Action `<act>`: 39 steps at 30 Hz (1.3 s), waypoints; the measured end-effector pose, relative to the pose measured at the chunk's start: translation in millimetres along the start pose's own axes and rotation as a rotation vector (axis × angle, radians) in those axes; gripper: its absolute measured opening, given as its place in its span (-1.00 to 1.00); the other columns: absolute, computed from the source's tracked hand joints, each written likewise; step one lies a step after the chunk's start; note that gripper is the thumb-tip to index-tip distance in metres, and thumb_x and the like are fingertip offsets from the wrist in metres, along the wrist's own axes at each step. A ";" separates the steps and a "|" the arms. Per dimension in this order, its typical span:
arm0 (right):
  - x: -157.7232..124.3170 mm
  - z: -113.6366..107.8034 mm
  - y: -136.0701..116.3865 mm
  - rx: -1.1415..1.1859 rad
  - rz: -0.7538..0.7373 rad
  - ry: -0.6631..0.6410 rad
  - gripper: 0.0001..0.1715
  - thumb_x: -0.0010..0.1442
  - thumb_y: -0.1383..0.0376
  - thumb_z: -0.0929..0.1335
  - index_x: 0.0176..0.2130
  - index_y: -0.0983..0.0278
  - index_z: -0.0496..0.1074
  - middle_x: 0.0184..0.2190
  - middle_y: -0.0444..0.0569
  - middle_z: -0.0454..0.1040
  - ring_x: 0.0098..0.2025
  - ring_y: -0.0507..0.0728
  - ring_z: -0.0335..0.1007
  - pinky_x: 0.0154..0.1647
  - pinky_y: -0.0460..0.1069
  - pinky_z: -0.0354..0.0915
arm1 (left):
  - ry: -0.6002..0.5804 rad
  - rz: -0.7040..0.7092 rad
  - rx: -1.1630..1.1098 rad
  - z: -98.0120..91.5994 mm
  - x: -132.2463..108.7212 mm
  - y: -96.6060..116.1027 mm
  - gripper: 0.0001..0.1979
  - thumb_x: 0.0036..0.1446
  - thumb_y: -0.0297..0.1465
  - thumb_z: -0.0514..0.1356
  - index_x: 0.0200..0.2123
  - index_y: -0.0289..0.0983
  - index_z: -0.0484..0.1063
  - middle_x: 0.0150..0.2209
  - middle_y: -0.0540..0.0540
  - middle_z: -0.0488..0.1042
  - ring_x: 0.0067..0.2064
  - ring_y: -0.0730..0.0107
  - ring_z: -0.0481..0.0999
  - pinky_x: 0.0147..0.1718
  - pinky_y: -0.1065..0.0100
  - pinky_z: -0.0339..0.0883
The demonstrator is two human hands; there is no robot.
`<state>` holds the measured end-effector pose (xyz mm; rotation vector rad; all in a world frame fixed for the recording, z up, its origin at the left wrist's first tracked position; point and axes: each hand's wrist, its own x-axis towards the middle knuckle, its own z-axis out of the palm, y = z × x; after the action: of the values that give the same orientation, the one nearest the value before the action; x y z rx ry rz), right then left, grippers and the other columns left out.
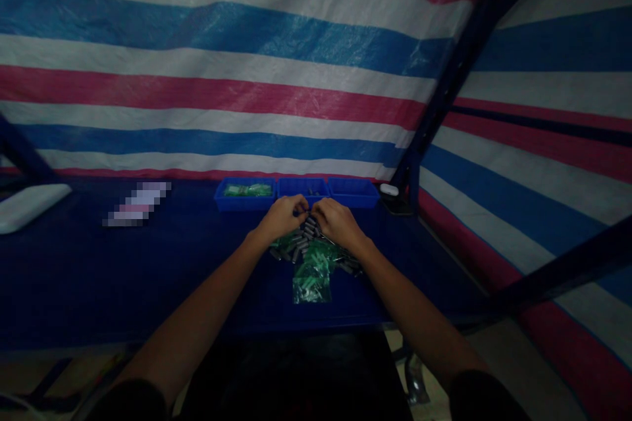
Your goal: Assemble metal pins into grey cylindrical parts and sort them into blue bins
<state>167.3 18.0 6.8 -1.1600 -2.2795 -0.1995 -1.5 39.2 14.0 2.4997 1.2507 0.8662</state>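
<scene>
My left hand (pixel 283 216) and my right hand (pixel 336 221) meet over a heap of small dark cylinders (pixel 302 241) on the dark blue table (pixel 148 270). Both hands have their fingers curled and pinch something small and dark between them, too small to name. Clear bags of green parts (pixel 312 281) lie under and in front of the heap, toward me.
Three blue bins stand in a row behind the hands: the left bin (pixel 244 195) holds green bags, the middle bin (pixel 302 187), the right bin (pixel 353 192). A white flat object (pixel 27 206) lies far left. A striped tarp (pixel 247 66) forms the back wall. A dark frame post (pixel 447 85) rises at right.
</scene>
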 end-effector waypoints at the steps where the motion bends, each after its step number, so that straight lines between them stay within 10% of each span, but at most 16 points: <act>1: 0.0 -0.1 0.0 0.007 0.001 0.002 -0.93 0.16 0.39 0.24 -0.34 0.29 0.32 -0.39 -0.03 0.38 -0.29 0.08 0.27 -0.27 -0.06 0.15 | 0.004 0.010 0.016 0.0 -0.1 0.3 -0.85 -0.06 -0.46 0.10 -0.35 -0.28 0.39 -0.39 -0.03 0.49 -0.32 0.37 0.45 -0.27 0.38 0.28; 9: -0.9 5.2 3.3 0.053 -0.009 0.002 -0.94 0.16 0.37 0.24 -0.34 0.27 0.32 -0.39 -0.05 0.38 -0.29 0.08 0.28 -0.27 -0.07 0.16 | -0.002 -0.011 0.124 -2.8 -2.8 4.3 -0.84 -0.10 -0.42 0.10 -0.40 -0.25 0.44 -0.39 -0.03 0.50 -0.27 0.29 0.42 -0.26 0.33 0.26; 18: 0.0 -6.6 6.3 0.174 0.074 0.118 -0.84 0.19 0.30 0.21 -0.38 0.27 0.31 -0.45 -0.06 0.39 -0.38 0.06 0.29 -0.34 -0.08 0.16 | -0.061 -0.156 -0.329 -3.7 4.4 -4.1 -0.66 0.14 -0.29 -0.07 -0.34 -0.32 0.44 -0.33 -0.07 0.53 -0.24 0.35 0.46 -0.20 0.36 0.30; 25: 0.8 -16.4 49.2 0.000 0.525 0.426 -0.72 0.18 0.17 0.20 -0.21 0.31 0.30 -0.51 -0.04 0.39 -0.42 0.14 0.34 -0.37 -0.03 0.17 | -0.115 -0.006 0.187 4.2 -2.7 -12.2 -0.80 0.00 -0.45 0.09 -0.30 -0.21 0.46 -0.29 -0.08 0.52 -0.20 0.28 0.45 -0.19 0.34 0.26; 33: -3.5 2.2 42.9 0.089 0.489 0.205 -0.60 0.12 0.19 0.25 -0.06 0.31 0.26 -0.59 -0.14 0.34 -0.50 0.10 0.32 -0.45 -0.07 0.16 | -0.368 -0.021 0.295 3.4 14.8 -0.2 -0.80 -0.14 -0.42 0.18 -0.36 -0.13 0.49 -0.30 -0.05 0.52 -0.25 0.27 0.48 -0.32 0.41 0.29; 39: -2.1 9.4 13.0 0.241 0.221 0.005 -0.72 0.12 0.24 0.27 -0.14 0.29 0.34 -0.60 -0.19 0.31 -0.53 0.01 0.25 -0.49 -0.12 0.12 | -0.300 -0.052 0.201 -2.1 8.4 -5.6 -0.86 -0.04 -0.39 0.14 -0.37 -0.24 0.45 -0.31 -0.11 0.51 -0.26 0.27 0.47 -0.30 0.39 0.28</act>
<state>174.5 28.0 -3.7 -1.2661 -2.0825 0.1521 -2.5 49.1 16.7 2.6104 1.3456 0.3490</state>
